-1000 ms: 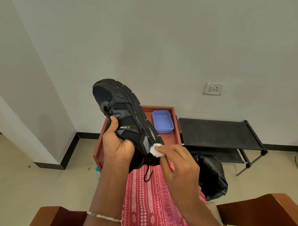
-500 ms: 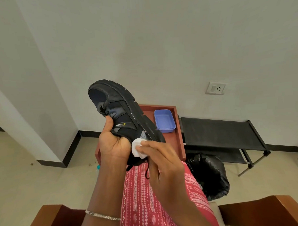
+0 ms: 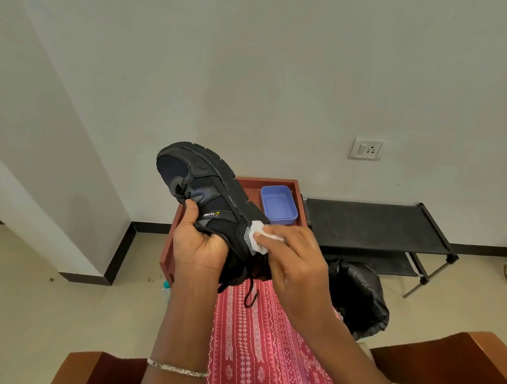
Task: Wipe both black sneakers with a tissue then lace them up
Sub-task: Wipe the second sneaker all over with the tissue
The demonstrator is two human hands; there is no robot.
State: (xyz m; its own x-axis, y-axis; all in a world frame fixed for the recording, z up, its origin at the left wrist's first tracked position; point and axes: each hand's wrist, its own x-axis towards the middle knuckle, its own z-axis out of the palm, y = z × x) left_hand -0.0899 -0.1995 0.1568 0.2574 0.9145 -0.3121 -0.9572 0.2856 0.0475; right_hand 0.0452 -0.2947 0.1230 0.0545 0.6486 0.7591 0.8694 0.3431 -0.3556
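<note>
A black sneaker (image 3: 208,193) is held up in front of me, toe pointing up and left, sole facing right. My left hand (image 3: 198,246) grips its side near the heel, thumb on the upper. My right hand (image 3: 293,257) pinches a small white tissue (image 3: 258,238) and presses it against the sneaker's side by the heel. A loose black lace (image 3: 251,293) dangles below the shoe over my red patterned lap. The second sneaker is not in view.
A red-brown tray table (image 3: 295,187) stands behind the shoe and holds a blue plastic box (image 3: 279,203). To its right is a black low rack (image 3: 373,224). A black bag (image 3: 358,297) lies on the floor. Wooden chair arms (image 3: 457,357) frame the bottom.
My right hand has slid the tissue back and forth along the heel side of the sneaker, ending to the right again. The shoe stays held up in my left hand.
</note>
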